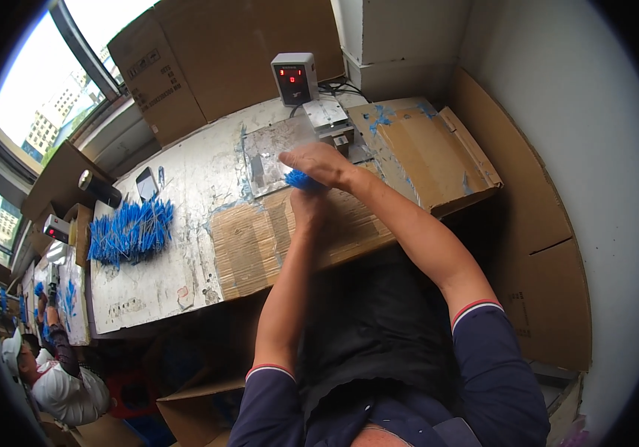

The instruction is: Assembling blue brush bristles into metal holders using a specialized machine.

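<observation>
- The tabletop (185, 186) carries a small metal press (330, 123); I judge its jaws could nip fingertips working this close.
- My right hand (319, 162), before the press, is clenched on a small blue bundle (301, 179); strands could slip.
- My left hand (308, 208), just below, looks curled beneath it; I cannot tell its grip.

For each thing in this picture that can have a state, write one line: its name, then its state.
Left hand: closed around a small blue bundle.
Right hand: curled over the small blue bundle.
Blue pile: lying loose on the bench, untouched.
Grey display box: lit, red digits showing.
Cardboard sheet: flat on the bench, worn.
Phone: lying flat, screen dark.
</observation>
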Tool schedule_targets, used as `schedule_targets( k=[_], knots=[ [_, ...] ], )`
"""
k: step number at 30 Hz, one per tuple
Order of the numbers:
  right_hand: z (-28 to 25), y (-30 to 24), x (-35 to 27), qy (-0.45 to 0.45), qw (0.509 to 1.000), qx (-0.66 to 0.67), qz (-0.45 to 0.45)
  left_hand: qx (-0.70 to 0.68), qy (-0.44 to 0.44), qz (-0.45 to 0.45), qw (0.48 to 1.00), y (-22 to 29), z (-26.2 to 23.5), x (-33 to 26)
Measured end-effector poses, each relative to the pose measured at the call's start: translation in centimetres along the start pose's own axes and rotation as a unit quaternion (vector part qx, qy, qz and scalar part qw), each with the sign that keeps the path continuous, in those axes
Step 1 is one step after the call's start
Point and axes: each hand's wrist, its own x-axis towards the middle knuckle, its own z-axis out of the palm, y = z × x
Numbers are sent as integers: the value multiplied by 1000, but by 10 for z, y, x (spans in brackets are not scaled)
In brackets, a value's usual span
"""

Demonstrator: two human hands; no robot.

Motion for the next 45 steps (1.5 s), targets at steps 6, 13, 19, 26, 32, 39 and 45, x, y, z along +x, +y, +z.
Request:
schedule_targets(
  k=[6,13,19,26,32,39,45],
  knots=[
    [-18,-12,14,162,976,-32,-142,-4,14,-43,999,-4,-10,1],
    [-7,-29,4,-67,994,-41,-79,46,37,20,998,10,-12,-6],
    [5,-32,-4,86,985,-85,-123,134,34,63,988,9,0,-5],
    [-8,-31,6,-46,973,-163,-158,83,93,103,987,-1,1,-1],
    [9,-5,-10,212,975,22,-54,164,105,95,976,5,1,-2],
    [8,-21,-16,-2,991,128,29,243,121,87,958,8,-1,-9],
    [41,9,-20,212,969,92,89,346,130,179,912,4,5,-5]
  ],
)
